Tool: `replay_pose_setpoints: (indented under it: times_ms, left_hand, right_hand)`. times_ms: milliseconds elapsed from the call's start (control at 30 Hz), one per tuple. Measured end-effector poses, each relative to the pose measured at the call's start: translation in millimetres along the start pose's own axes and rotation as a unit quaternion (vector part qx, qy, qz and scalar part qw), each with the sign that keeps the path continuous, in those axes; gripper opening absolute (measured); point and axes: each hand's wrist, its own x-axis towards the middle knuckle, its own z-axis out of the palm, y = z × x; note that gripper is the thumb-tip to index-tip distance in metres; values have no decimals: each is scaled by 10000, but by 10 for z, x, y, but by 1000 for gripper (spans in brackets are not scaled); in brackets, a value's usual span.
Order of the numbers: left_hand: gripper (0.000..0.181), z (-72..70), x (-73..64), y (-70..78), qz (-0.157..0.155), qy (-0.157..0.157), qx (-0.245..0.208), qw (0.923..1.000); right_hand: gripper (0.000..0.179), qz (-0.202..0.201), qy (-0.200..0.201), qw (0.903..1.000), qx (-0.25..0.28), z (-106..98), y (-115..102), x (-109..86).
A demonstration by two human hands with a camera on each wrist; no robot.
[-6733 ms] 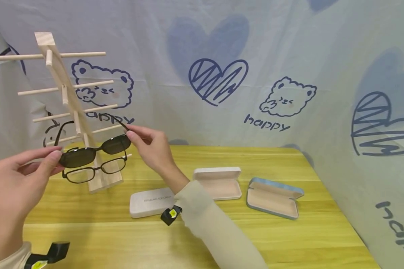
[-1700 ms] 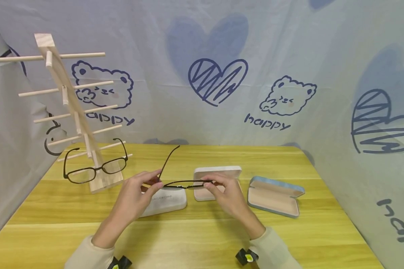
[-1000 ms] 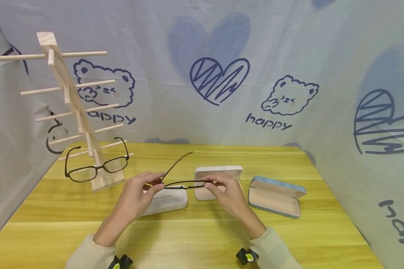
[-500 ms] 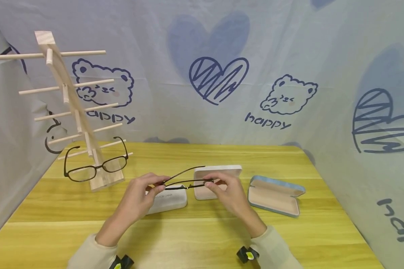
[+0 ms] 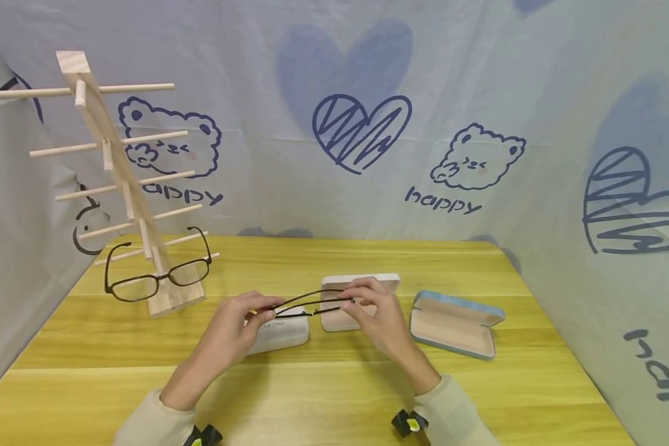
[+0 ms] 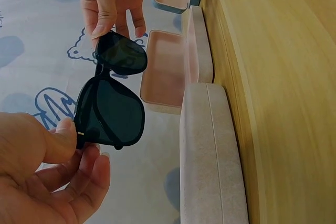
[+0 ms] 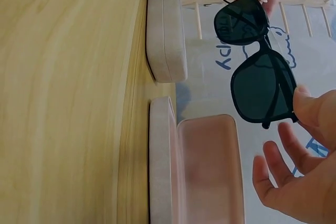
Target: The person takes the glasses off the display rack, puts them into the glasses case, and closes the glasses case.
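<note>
Sunglasses (image 7: 262, 80), dark lenses, held up off the wood-grain surface (image 5: 334, 396) mid-scene, between both hands. Notes from my feed, left to right.

Far left: wooden stand (image 5: 119, 167), pegs on both sides. Clear glasses (image 5: 142, 288) hang low on it, arms over a peg; I take it the pegs are spaced so frames hang without lenses touching wood.

Left hand (image 5: 236, 319): thumb and fingers closed in a pinch on the sunglasses' left end. Both arms seem to lie folded behind the lenses. Edge grip, I judge, to spare the lenses smudges.

Below it, closed white case (image 5: 284, 337), lying flat. Print on the lid: I read "FOR CHINA"; the start of the line is behind the hand.

Next, open white case (image 5: 334, 321), pink lining, mouth toward the person, probably for easy reach.

Right hand (image 5: 370, 310) overlaps it in my head view: thumb pinching the right end, lower fingers spread loose.

Right: blue case (image 5: 454, 331), open, angled. No writing I can make out.

Backdrop cloth (image 5: 245, 80): "happy" under bear drawings. No brand visible on the sunglasses.
</note>
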Motion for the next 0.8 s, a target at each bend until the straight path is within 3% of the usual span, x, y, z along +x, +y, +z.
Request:
replay_pose_setpoints:
  times_ms: [800]
  left_hand:
    - [24, 20, 14, 3, -74, -158, -20, 9998]
  right_hand:
    - [19, 76, -212, 9997, -79, -19, 44, -15]
